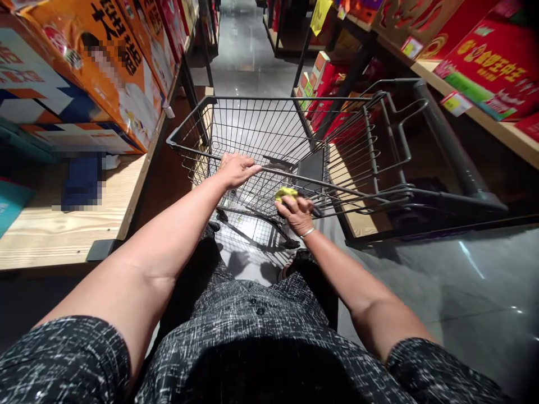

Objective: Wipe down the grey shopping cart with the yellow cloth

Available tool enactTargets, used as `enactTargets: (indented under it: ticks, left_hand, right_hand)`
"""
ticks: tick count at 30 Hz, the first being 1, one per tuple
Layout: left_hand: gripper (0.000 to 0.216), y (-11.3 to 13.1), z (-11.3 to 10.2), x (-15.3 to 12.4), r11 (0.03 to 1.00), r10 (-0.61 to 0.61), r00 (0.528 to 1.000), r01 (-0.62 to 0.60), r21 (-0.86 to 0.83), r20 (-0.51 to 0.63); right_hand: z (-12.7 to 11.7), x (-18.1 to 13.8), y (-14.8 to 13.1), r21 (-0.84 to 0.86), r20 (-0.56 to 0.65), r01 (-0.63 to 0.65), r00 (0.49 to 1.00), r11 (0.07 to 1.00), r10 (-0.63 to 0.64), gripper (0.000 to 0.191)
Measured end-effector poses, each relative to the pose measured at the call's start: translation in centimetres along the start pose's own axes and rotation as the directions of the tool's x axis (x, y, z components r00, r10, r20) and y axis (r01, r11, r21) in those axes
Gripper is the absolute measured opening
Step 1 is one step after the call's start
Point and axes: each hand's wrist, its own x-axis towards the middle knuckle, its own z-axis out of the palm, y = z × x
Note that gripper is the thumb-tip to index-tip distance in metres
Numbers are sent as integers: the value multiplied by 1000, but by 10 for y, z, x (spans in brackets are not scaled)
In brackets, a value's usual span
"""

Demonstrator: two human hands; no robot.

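Observation:
A dark grey wire shopping cart (248, 100) stands sideways in front of me, its handle bar (452, 140) off to the right. My left hand (236, 170) is closed over the near top rail of the basket. Lower down, my right hand (300, 216) presses a yellow cloth (286, 193) against the wires of the near side; its fingers are curled over the cloth and hide part of it. Through the mesh, the inside of the basket shows the floor and a dark grey panel (312, 171).
Orange boxes (105, 62) sit on a wooden shelf (84, 235) at the left. Red gift boxes (492, 62) with price tags line the shelf (475, 104) on the right. A tiled aisle (240, 50) runs away behind the cart, with further racks along it.

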Motion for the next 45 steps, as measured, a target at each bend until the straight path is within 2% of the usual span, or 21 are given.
enactTargets:
  ticks: [3,5,8,10,14,17,19,21,22,24,26,27,29,30,32,34,36,39,41,43,45]
  left_hand:
    - [42,0,-5,1,1000,-4,999,2,26,46]
    - [42,0,-8,2,1000,-13,998,11,29,60]
    - [44,-1,-10,3,999,-33,997,31,27,71]
    - [42,-1,-9,4,999,-33,997,31,30,66]
    - [41,-3,-6,5,999,-15,999,14,32,30]
    - [42,-4,-5,5,1000,-19,1000,19,6,17]
    - [43,-4,-5,4,1000,-14,1000,15,-15,20]
    - [43,-5,-5,4,1000,-13,1000,14,-28,21]
    - [43,-6,-5,4,999,-14,1000,14,-31,20]
    - [43,-7,-5,4,999,-15,1000,16,-37,14]
    - [45,-8,-4,4,999,-12,1000,13,-35,7]
    - [46,-8,-3,4,1000,-11,1000,11,-29,4]
    - [47,-7,-2,5,1000,-12,1000,12,-12,-3]
    - [48,-6,-1,5,1000,-11,1000,11,-2,-3]
    - [49,-4,0,7,1000,-6,1000,6,14,-2]
    - [49,-3,0,8,1000,0,1000,0,31,1]
    - [49,-5,-2,10,999,5,1000,-5,47,8]
    - [49,-10,-6,12,999,5,1000,-6,53,24]
    - [50,-14,-9,14,999,7,999,-9,50,33]
    - [50,-18,-11,14,999,7,999,-9,50,36]
    - [50,-22,-13,15,999,11,999,-13,52,35]
  right_hand:
    - [43,9,-25,115,288,44,955,992,-76,46]
    - [63,12,-36,211,399,103,899,972,-182,42]
    - [78,18,-46,308,468,164,831,937,-300,34]
    - [78,26,-52,308,449,164,844,937,-295,33]
    - [53,53,-63,217,290,239,910,946,-296,35]
    - [14,75,-62,70,9,328,944,942,-329,37]
    - [-18,83,-54,-38,-229,289,929,956,-290,39]
    - [-46,81,-39,-112,-408,190,886,975,-219,43]
    - [-56,74,-30,-134,-459,137,869,981,-184,44]
    - [-63,50,-11,-152,-484,59,866,987,-126,44]
    - [-51,18,3,-147,-399,32,913,989,-89,42]
    - [-39,3,6,-133,-304,37,949,990,-76,42]
    - [-10,-20,3,-86,-23,54,998,995,-56,42]
    - [6,-26,-3,-60,123,52,991,997,-44,42]
    - [33,-27,-19,-16,340,33,940,999,-25,41]
    - [51,-18,-34,27,431,24,902,999,-33,36]
    - [58,-9,-42,74,453,60,887,995,-87,33]
    - [49,-8,-35,86,430,143,887,986,-166,32]
    - [31,-18,-19,45,386,153,909,987,-158,37]
    - [2,-33,4,-35,243,143,961,989,-131,41]
    - [-35,-48,31,-156,-29,124,991,980,-130,39]
